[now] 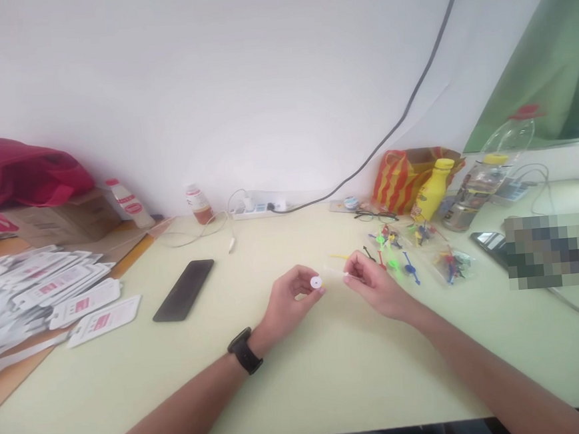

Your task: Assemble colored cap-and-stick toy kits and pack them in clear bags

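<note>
My left hand [296,297] is closed, with a small white disc [316,282] pinched between thumb and forefinger; a dark dot marks the disc's centre. A black watch [246,351] is on the left wrist. To its right, my right hand [372,285] pinches a small white piece [346,275], too small to name. The two hands are apart, just above the table. Just beyond my right hand lie several small coloured plastic parts, among them a blue piece [410,267], a green piece [396,262] and a yellow stick [339,256].
Clear bags of parts [451,264] lie to the right, near a yellow bottle [432,189] and glasses [376,216]. On the left are a black phone [184,291] and a pile of white badges [74,287]. A power strip [259,210] runs along the wall.
</note>
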The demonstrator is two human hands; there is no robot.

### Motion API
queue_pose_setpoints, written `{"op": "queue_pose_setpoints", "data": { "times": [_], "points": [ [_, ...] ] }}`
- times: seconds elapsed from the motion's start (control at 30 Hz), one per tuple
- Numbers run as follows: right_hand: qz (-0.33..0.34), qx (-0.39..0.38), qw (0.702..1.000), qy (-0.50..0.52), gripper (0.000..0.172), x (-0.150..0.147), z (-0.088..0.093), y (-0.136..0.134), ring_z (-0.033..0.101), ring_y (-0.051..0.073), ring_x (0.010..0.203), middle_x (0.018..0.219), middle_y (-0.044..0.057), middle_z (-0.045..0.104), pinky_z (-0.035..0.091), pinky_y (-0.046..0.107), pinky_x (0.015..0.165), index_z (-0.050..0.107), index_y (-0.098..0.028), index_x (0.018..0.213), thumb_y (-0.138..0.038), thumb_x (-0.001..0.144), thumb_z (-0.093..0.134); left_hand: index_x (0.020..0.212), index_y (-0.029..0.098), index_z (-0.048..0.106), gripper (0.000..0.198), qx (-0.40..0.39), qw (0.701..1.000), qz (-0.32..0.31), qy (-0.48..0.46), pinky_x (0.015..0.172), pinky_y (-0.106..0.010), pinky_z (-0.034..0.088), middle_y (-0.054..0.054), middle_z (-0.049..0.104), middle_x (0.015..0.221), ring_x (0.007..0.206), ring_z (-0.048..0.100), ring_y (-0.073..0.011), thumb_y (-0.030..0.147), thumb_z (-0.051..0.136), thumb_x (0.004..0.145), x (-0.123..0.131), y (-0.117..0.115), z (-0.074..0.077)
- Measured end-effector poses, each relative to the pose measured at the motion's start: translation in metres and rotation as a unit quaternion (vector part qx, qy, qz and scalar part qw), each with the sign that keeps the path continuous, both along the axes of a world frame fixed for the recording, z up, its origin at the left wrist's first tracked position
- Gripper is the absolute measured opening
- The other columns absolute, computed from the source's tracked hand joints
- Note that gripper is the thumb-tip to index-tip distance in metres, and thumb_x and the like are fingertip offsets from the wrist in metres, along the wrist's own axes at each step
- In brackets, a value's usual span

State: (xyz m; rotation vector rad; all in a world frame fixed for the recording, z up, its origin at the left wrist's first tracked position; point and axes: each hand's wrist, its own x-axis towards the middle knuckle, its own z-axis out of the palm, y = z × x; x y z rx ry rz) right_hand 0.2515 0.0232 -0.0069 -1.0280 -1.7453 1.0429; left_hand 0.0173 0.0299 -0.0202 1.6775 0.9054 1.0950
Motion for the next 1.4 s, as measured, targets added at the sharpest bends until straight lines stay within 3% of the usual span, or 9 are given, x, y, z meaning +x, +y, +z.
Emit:
{"op": "queue_pose_setpoints", "data": {
  "times": [0.27,0.47,0.67,0.97,1.2,1.4],
  "points": [
    [0.034,0.033,0.999,0.01,0.027,-0.014,0.003,-0.007,0.065,0.023,0.097,0.104,0.008,0.07,0.053,0.034,0.082,0.072,-0.024,0.106,-0.045,0.101,0.057,0.112,0.019,0.069,0.033,-0.012,0.999,-0.043,-0.007,0.096,-0.041,0.06,-0.008,0.075,0.106,0.097,0.073,-0.0225,0.036,0.081,0.086,0.002,-0.004,0.007],
    [0.032,0.026,0.999,0.012,0.023,-0.018,-0.003,-0.01,0.066,0.019,0.086,0.1,0.005,0.071,0.054,0.033,0.079,0.069,-0.024,0.111,-0.042,0.102,0.058,0.11,0.018,0.071,0.024,-0.002,0.998,-0.059,-0.021,0.093,-0.039,0.062,-0.009,0.077,0.109,0.1,0.074,-0.0234,0.034,0.076,0.092,0.005,-0.008,0.012],
    [0.043,0.013,0.998,0.043,0.022,-0.016,0.0,-0.011,0.069,0.021,0.097,0.105,0.006,0.073,0.055,0.034,0.087,0.069,-0.024,0.107,-0.042,0.1,0.061,0.111,0.018,0.071,0.025,0.001,0.998,-0.065,-0.021,0.096,-0.042,0.062,-0.01,0.076,0.111,0.104,0.074,-0.0249,0.033,0.076,0.092,0.004,-0.008,0.009],
    [0.04,-0.003,0.997,0.059,0.021,-0.014,-0.001,-0.009,0.07,0.022,0.097,0.103,0.006,0.072,0.057,0.035,0.086,0.068,-0.024,0.105,-0.043,0.097,0.066,0.114,0.019,0.074,0.027,0.023,0.998,-0.063,-0.005,0.097,-0.043,0.063,-0.011,0.074,0.112,0.104,0.073,-0.0256,0.037,0.074,0.093,0.005,-0.01,0.01],
    [0.003,0.037,0.999,-0.025,0.02,-0.009,-0.001,-0.005,0.067,0.021,0.085,0.089,0.004,0.072,0.054,0.035,0.078,0.069,-0.022,0.094,-0.041,0.097,0.063,0.11,0.021,0.077,0.022,0.082,0.996,-0.014,0.036,0.091,-0.039,0.063,-0.009,0.075,0.107,0.099,0.073,-0.0229,0.036,0.073,0.094,0.002,-0.007,0.005],
    [0.005,0.012,1.0,0.008,0.022,-0.007,0.002,-0.004,0.063,0.019,0.079,0.085,0.004,0.07,0.051,0.033,0.074,0.073,-0.021,0.093,-0.041,0.095,0.066,0.113,0.025,0.077,0.021,0.181,0.978,0.027,0.103,0.085,-0.036,0.061,-0.006,0.077,0.102,0.092,0.073,-0.0208,0.032,0.074,0.093,-0.002,-0.006,0.003]
  ]
}}
